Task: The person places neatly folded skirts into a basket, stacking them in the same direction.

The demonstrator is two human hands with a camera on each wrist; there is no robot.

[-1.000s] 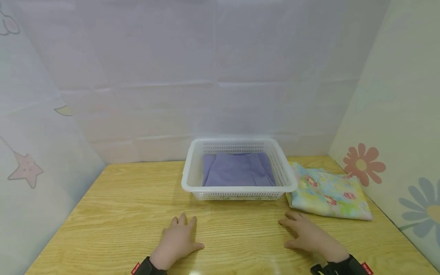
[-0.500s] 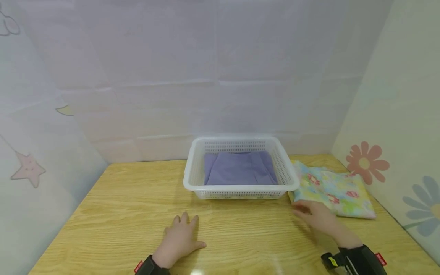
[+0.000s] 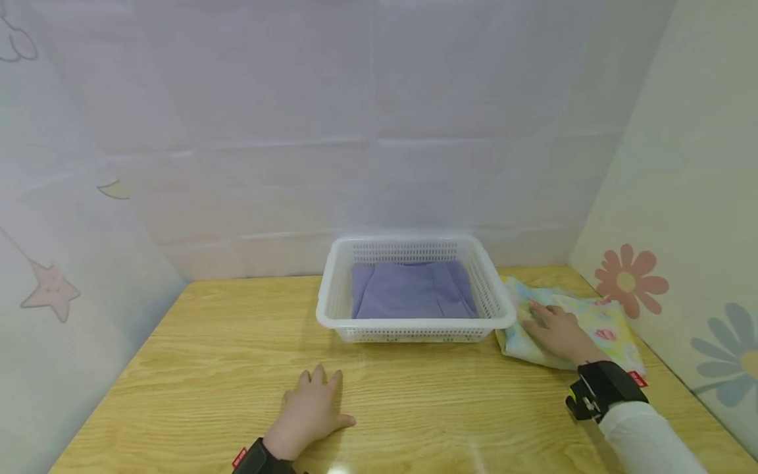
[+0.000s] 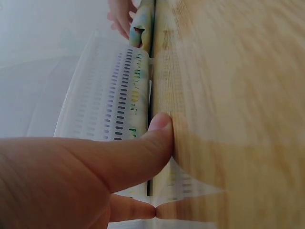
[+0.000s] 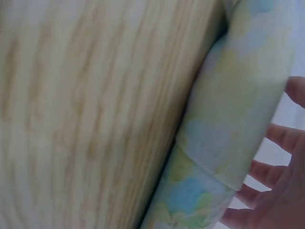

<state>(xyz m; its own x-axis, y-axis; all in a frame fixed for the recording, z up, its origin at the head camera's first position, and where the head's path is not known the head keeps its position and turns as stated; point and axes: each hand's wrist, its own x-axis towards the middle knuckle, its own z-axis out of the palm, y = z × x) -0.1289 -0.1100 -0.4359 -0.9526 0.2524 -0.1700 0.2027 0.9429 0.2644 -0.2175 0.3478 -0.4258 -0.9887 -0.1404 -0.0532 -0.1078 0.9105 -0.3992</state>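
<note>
My right hand [image 3: 559, 334] lies over the left part of a folded cloth [image 3: 616, 339] with pastel flowers, at the right of the table. In the right wrist view its fingers [image 5: 269, 172] are spread along the upper side of the thick folded cloth edge [image 5: 233, 100]. Fingers apart, my left hand [image 3: 308, 411] rests on the table in front of a white plastic basket [image 3: 414, 324]. The left thumb [image 4: 138, 155] reaches out sideways near the tabletop in the left wrist view. Inside the basket is a folded purple cloth [image 3: 408, 293].
The wood-grain table [image 3: 225, 342] backs onto a pale wall covering [image 3: 284, 191]. A patterned side wall [image 3: 669, 217] with printed flowers stands close by the floral cloth. The basket's right end sits right beside that cloth.
My right hand has moved forward and right from the bare table onto the floral cloth. The left hand has stayed in place, and the basket has not moved.
</note>
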